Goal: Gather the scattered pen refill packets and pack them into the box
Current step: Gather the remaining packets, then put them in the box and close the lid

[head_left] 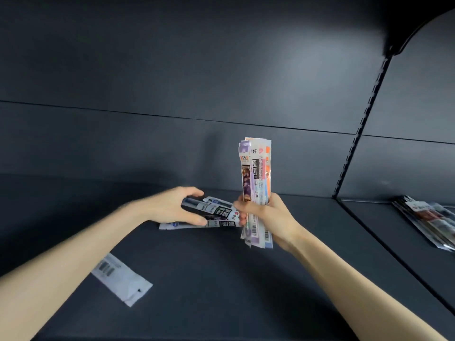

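My right hand grips an upright bundle of several pen refill packets, purple, white and orange, above the dark shelf. My left hand holds a dark packet lying flat, thumb under and fingers over it, its end touching the bundle. More white packets lie on the shelf beneath that hand. A single pale packet lies face down near my left forearm. No box is in view.
The dark shelf board runs to a dark back panel. A slotted metal upright divides off the right bay, where a stack of other packets lies.
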